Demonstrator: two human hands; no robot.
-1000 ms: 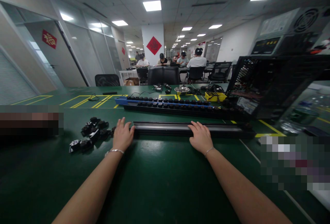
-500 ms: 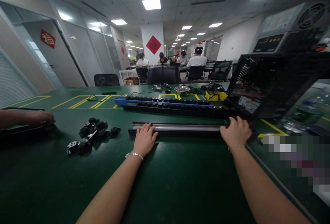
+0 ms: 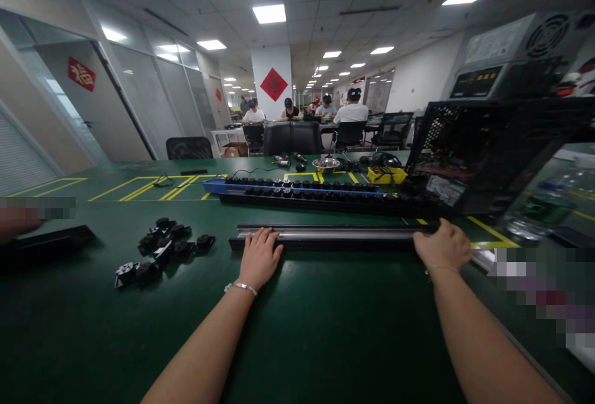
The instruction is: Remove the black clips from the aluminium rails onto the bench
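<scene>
A long black and silver rail (image 3: 334, 235) lies across the green table (image 3: 325, 329) in front of me. My left hand (image 3: 258, 258) rests on its left end, fingers laid over the rail's near edge. My right hand (image 3: 442, 245) grips the rail's right end with curled fingers. Each wrist wears a thin bracelet. A heap of small black plastic parts (image 3: 160, 244) lies just left of my left hand.
Behind the rail lie a blue strip (image 3: 279, 186) and a black strip (image 3: 325, 199), both studded with black pieces. An open computer case (image 3: 502, 150) stands at the right. A yellow tray (image 3: 388, 174) and metal bowl (image 3: 326, 163) sit farther back. Another person's hand (image 3: 16, 221) and a black rail (image 3: 44, 240) are at left. People sit at distant desks.
My right hand slid along the rail from its middle to its right end. My left hand shifted slightly right onto the rail's left end. The other person's hand at left drew back.
</scene>
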